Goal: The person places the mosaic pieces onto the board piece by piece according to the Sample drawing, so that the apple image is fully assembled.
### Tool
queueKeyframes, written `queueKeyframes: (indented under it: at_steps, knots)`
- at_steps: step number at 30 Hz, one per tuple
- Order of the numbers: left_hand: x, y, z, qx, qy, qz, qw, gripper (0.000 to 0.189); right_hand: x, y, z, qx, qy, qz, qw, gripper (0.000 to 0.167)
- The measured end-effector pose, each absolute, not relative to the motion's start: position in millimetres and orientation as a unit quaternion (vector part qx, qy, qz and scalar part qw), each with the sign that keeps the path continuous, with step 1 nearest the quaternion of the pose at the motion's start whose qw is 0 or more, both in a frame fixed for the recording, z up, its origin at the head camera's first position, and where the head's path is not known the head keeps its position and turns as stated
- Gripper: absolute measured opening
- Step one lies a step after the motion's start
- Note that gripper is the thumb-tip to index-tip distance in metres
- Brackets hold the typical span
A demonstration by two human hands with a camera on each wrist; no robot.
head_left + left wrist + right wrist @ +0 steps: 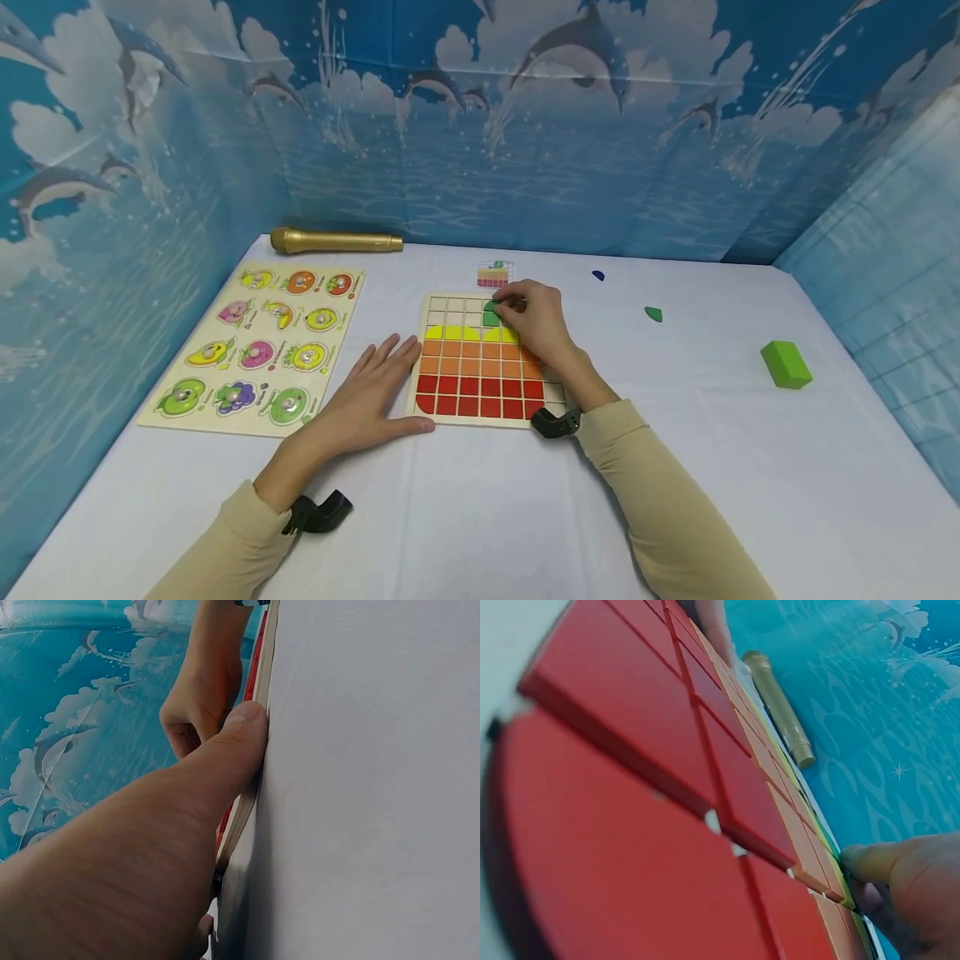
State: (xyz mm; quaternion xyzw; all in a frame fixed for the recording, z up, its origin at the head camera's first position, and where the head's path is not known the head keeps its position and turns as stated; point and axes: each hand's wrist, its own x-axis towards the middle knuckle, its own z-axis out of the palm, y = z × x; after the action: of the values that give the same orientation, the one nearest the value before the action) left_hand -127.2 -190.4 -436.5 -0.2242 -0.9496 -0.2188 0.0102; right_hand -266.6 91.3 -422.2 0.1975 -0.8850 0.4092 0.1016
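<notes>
A pale wooden mosaic board lies mid-table, filled with rows of red, orange and yellow tiles. My right hand is at its upper right part, thumb and fingertips pinching a small green tile over the grid. In the right wrist view, the right thumb meets the green at the board's far edge, and the other fingertips are partly hidden. My left hand lies with spread fingers against the board's left edge. Its thumb touches the near corner in the left wrist view.
A fruit puzzle board lies at the left, with a gold microphone behind it. A small pattern card sits beyond the mosaic board. To the right are a dark blue piece, a green piece and a green block.
</notes>
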Motion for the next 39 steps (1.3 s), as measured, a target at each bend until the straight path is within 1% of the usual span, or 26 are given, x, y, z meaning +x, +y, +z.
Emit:
queueKeyframes:
  at_steps: [7, 13, 22, 33, 39]
  knots:
    - [-128, -190, -436, -0.223, -0.950, -0.218, 0.008, 0.112, -265, 92, -419, 0.209, -0.891, 0.389, 0.107, 0.013]
    - [-128, -190, -435, -0.224, -0.952, -0.210, 0.009, 0.113, -264, 103, -412, 0.196, -0.889, 0.394, 0.123, 0.014]
    - [-126, -190, -434, -0.221, -0.951, -0.218, 0.004, 0.113, -265, 137, -402, 0.139, -0.888, 0.417, 0.134, 0.018]
    - [-127, -188, -436, -0.219, -0.952, -0.215, -0.003, 0.114, -264, 188, -405, 0.091, -0.908, 0.381, 0.148, 0.020]
    - [-126, -189, -435, -0.214, -0.953, -0.213, -0.005, 0.114, -259, 217, -396, 0.054, -0.910, 0.380, 0.159, 0.022]
